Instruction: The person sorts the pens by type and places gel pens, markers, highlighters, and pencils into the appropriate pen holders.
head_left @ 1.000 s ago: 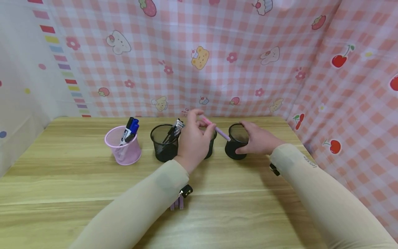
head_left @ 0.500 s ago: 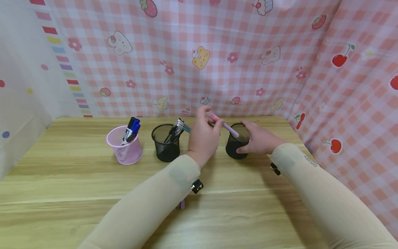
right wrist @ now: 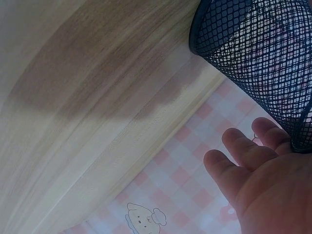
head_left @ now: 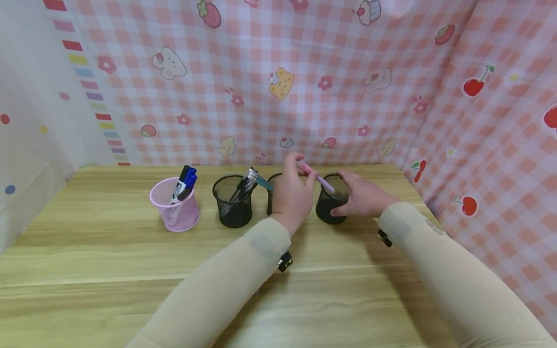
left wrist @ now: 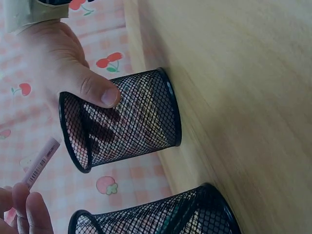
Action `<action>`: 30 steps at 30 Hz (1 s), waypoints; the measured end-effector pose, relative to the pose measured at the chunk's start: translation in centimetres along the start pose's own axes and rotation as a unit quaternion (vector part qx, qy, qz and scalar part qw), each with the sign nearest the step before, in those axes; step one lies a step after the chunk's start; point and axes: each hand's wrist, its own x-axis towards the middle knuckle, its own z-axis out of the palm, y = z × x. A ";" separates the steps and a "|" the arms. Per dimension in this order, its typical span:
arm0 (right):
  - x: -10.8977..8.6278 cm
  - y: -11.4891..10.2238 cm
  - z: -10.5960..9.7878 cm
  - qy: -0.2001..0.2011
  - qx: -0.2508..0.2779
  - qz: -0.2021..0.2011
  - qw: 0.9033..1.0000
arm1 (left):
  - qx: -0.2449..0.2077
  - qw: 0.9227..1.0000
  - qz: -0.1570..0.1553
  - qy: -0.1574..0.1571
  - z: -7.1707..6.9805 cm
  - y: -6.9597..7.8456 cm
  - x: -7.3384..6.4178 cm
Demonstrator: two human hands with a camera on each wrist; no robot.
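Note:
My left hand (head_left: 296, 193) pinches a slim pink and lilac pen (head_left: 324, 183) between thumb and fingers. The pen slants down to the right, its lilac end over the opening of the rightmost black mesh pen cup (head_left: 328, 210). In the left wrist view, the pen (left wrist: 41, 163) shows a barcode, its tip close to the cup's rim. My right hand (head_left: 363, 195) holds that cup from the right, thumb on its near side. Through the mesh, the cup (left wrist: 136, 117) shows no pens. In the right wrist view, several fingers (right wrist: 243, 158) spread beside the cup's rim.
Behind my left hand stands another black mesh cup (head_left: 270, 205), teal pens (head_left: 263, 182) leaning out leftward. Further left are a black cup (head_left: 235, 217) with black pens and a pink cup (head_left: 180, 220) with markers. Checked cloth (head_left: 243, 63) hangs behind the table (head_left: 109, 251).
My left hand has moved right with the pen, bringing its lilac end over the rightmost cup's opening. The left forearm now covers most of the lilac sticks on the table. My right hand stays on the cup.

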 end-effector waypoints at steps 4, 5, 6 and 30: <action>0.0 0.0 0.1 0.000 -0.003 -0.001 1.000 | 0.004 1.000 -0.010 -0.009 0.5 0.0 -0.1; 0.0 0.0 0.1 -0.001 -0.003 -0.001 1.000 | 0.006 1.000 -0.009 -0.010 0.6 0.0 -0.2; 0.0 0.0 0.1 0.000 -0.004 0.000 1.000 | 0.009 1.000 -0.009 -0.011 0.7 0.0 -0.2; -0.2 -0.1 0.0 -0.003 0.000 0.009 1.000 | 0.030 0.999 0.000 -0.035 2.3 -0.3 -1.4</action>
